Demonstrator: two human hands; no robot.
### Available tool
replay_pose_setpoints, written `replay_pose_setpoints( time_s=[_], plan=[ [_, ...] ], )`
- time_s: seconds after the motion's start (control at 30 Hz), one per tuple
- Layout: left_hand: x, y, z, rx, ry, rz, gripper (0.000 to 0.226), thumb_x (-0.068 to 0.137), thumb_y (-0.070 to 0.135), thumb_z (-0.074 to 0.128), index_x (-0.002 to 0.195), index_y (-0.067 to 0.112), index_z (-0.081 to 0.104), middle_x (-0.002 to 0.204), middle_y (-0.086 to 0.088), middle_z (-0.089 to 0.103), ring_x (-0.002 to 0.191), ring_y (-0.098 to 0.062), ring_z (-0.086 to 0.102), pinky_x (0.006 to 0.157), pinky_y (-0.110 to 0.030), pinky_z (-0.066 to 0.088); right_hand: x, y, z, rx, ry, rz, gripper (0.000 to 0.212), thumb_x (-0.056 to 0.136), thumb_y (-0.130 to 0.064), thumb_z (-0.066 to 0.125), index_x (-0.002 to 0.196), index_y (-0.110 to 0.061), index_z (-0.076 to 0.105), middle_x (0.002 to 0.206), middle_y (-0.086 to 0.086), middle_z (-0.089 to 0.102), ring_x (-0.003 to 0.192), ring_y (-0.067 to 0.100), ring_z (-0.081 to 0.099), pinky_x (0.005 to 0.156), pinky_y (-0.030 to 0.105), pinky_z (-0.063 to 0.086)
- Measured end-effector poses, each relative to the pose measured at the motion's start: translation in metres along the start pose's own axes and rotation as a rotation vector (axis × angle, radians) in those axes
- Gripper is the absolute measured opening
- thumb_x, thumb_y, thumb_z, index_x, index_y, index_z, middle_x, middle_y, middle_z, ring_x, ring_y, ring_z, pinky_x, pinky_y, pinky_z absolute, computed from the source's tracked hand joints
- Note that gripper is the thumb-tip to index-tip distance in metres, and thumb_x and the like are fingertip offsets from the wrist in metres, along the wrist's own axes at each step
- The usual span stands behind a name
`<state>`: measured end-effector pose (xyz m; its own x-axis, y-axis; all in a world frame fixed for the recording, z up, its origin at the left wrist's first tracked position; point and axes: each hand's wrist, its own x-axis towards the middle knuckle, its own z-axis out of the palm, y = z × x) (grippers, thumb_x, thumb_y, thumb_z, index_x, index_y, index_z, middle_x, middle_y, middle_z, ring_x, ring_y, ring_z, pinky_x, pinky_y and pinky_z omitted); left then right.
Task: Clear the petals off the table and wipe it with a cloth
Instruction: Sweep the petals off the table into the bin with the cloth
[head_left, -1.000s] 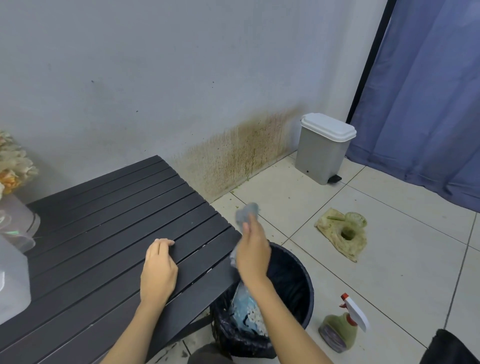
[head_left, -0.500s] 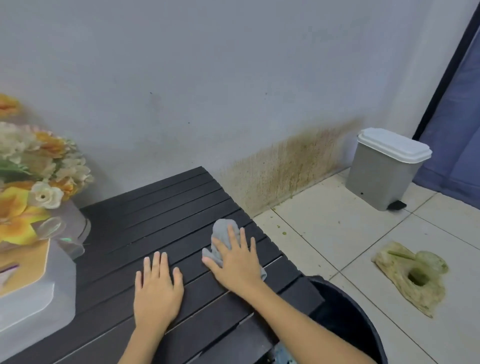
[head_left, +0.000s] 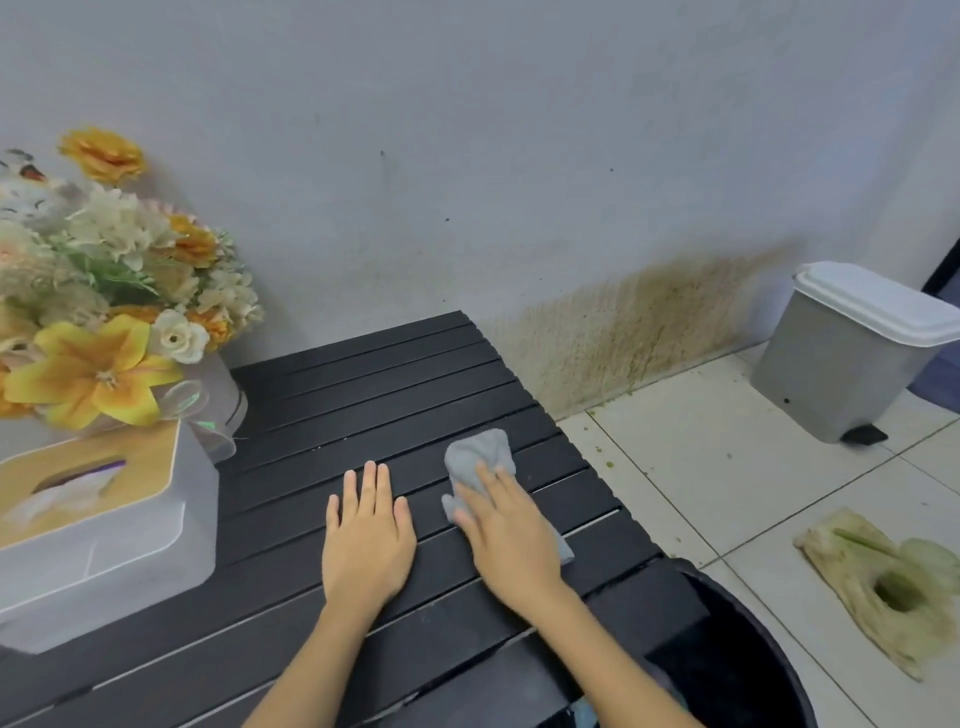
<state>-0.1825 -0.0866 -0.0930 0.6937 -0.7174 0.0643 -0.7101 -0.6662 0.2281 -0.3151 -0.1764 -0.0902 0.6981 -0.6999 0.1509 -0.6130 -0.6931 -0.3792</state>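
Note:
A black slatted table (head_left: 374, 395) fills the lower left of the view. A small grey cloth (head_left: 477, 453) lies crumpled on its right part, near the edge. My right hand (head_left: 506, 530) presses flat on the cloth with straight fingers, and the cloth sticks out beyond the fingertips. Flat on the slats just left of it, my left hand (head_left: 366, 540) rests with fingers straight and holds nothing. I see no petals on the visible slats.
A bouquet of yellow and cream flowers (head_left: 98, 312) and a white tissue box (head_left: 98, 519) stand at the table's left. A black bin (head_left: 748, 654) sits below the table's right edge. On the tiled floor are a grey pedal bin (head_left: 852, 353) and a stained rag (head_left: 883, 582).
My right hand came from above the black bin onto the table and now presses the cloth flat there. My left hand's fingers went from curled to flat. The view swung left.

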Motion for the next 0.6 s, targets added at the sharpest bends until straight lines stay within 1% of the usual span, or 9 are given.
replay_pose_setpoints(
  time_s=[0.07, 0.13, 0.17, 0.23, 0.27, 0.3, 0.37, 0.43, 0.6],
  plan=[
    [-0.001, 0.0, -0.003, -0.001, -0.016, 0.005, 0.056, 0.099, 0.038, 0.01, 0.151, 0.016, 0.005, 0.16, 0.003, 0.002, 0.148, -0.018, -0.002, 0.12, -0.038, 0.003, -0.043, 0.002, -0.007, -0.056, -0.018, -0.006, 0.066, 0.099, -0.044, 0.006, 0.108, -0.03, 0.07, 0.123, -0.004, 0.065, 0.112, 0.016, 0.063, 0.088, 0.026, 0.053],
    [-0.002, -0.001, -0.005, -0.012, -0.017, 0.009, 0.055, 0.1, 0.036, 0.013, 0.151, 0.017, 0.004, 0.16, 0.003, 0.001, 0.148, -0.018, -0.003, 0.12, -0.038, 0.002, -0.063, 0.01, -0.018, -0.058, -0.046, 0.052, 0.067, 0.099, -0.044, 0.003, 0.112, -0.033, 0.068, 0.127, -0.004, 0.062, 0.115, 0.016, 0.061, 0.09, 0.026, 0.052],
    [-0.001, -0.001, -0.005, -0.019, -0.018, 0.007, 0.055, 0.1, 0.036, 0.013, 0.151, 0.017, 0.004, 0.16, 0.003, 0.001, 0.148, -0.018, -0.003, 0.12, -0.037, 0.002, -0.061, 0.015, -0.022, -0.067, -0.029, 0.076, 0.069, 0.097, -0.048, 0.0, 0.117, -0.033, 0.065, 0.134, -0.002, 0.057, 0.122, 0.018, 0.056, 0.095, 0.027, 0.048],
    [-0.001, 0.0, -0.004, -0.01, -0.018, 0.006, 0.057, 0.098, 0.039, 0.007, 0.151, 0.017, 0.003, 0.16, 0.003, 0.0, 0.148, -0.017, -0.004, 0.121, -0.037, 0.001, -0.04, 0.021, -0.025, -0.048, -0.051, 0.071, 0.084, 0.083, -0.061, -0.014, 0.137, -0.033, 0.045, 0.154, 0.0, 0.029, 0.142, 0.023, 0.028, 0.114, 0.031, 0.024],
    [-0.001, 0.0, -0.003, -0.004, -0.01, 0.006, 0.063, 0.094, 0.044, -0.002, 0.151, 0.017, 0.003, 0.16, 0.003, 0.0, 0.148, -0.017, -0.004, 0.12, -0.037, 0.001, -0.025, 0.023, -0.024, -0.015, -0.082, 0.077, 0.092, 0.076, -0.066, -0.02, 0.143, -0.033, 0.033, 0.158, 0.0, 0.014, 0.146, 0.024, 0.012, 0.117, 0.033, 0.013],
    [-0.001, 0.001, -0.002, 0.004, 0.003, 0.005, 0.072, 0.086, 0.047, -0.011, 0.151, 0.018, 0.003, 0.159, 0.004, 0.001, 0.148, -0.017, -0.004, 0.12, -0.036, 0.001, -0.006, 0.026, -0.023, -0.005, -0.084, 0.083, 0.092, 0.075, -0.069, -0.02, 0.146, -0.032, 0.025, 0.159, 0.001, 0.005, 0.147, 0.026, 0.003, 0.118, 0.036, 0.008],
    [-0.001, 0.001, 0.001, 0.022, 0.017, 0.001, 0.086, 0.073, 0.046, -0.022, 0.151, 0.018, 0.002, 0.159, 0.004, 0.0, 0.148, -0.017, -0.005, 0.119, -0.036, 0.0, 0.041, 0.03, -0.02, -0.015, -0.068, 0.103, 0.076, 0.085, -0.064, -0.001, 0.147, -0.029, 0.024, 0.159, 0.005, 0.002, 0.146, 0.031, -0.001, 0.118, 0.04, 0.007],
    [0.0, 0.002, 0.001, 0.02, 0.039, 0.006, 0.087, 0.071, 0.045, -0.024, 0.151, 0.018, 0.0, 0.159, 0.005, -0.002, 0.147, -0.016, -0.007, 0.119, -0.035, -0.001, 0.095, 0.032, -0.013, -0.021, -0.083, 0.13, 0.059, 0.096, -0.053, 0.019, 0.147, -0.024, 0.028, 0.159, 0.009, 0.003, 0.145, 0.035, -0.001, 0.118, 0.042, 0.007],
    [0.005, 0.003, 0.006, 0.04, 0.051, -0.009, 0.084, 0.072, 0.044, -0.023, 0.15, 0.02, -0.002, 0.158, 0.007, -0.006, 0.147, -0.016, -0.009, 0.117, -0.033, -0.007, 0.203, 0.005, 0.016, -0.003, -0.08, 0.17, 0.046, 0.102, -0.034, 0.021, 0.141, -0.017, 0.037, 0.157, 0.015, 0.012, 0.144, 0.04, 0.004, 0.118, 0.045, 0.011]
  ],
)
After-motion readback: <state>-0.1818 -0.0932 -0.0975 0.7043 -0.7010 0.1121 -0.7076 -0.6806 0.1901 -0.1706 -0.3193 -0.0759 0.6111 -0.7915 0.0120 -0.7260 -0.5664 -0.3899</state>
